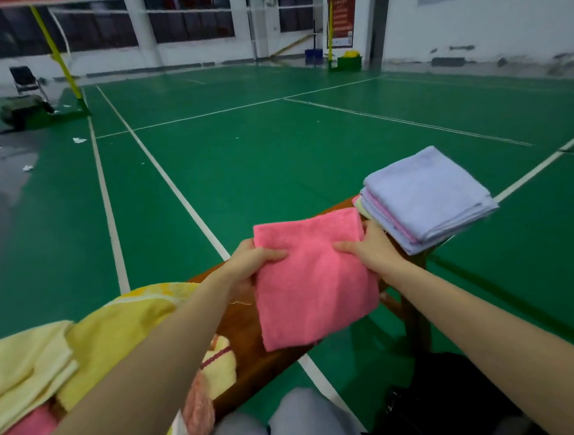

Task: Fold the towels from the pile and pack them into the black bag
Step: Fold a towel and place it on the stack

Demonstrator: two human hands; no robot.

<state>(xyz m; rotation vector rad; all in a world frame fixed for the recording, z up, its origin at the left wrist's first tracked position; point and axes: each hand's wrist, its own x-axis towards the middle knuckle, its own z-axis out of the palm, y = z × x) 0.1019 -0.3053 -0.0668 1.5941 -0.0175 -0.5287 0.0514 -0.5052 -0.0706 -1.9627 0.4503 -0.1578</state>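
Left hand [251, 258] and right hand [372, 246] each pinch an upper corner of the pink towel [313, 284] above the tabletop [250, 340]. Folded stack [425, 199] at right; black bag [444, 397] on floor

Towel pile [33, 374] cut by left and bottom frame edges. Black bag [447, 400] lower right, dim, partly behind right forearm. Red wall poster [343, 7] text too small to read.

It was an indoor sports hall, most likely for badminton. The green floor [273, 143] carried white court lines [169, 185], a net [159, 12] hung between yellow posts [54, 52], and high dark windows [191, 17] ran along the white walls.
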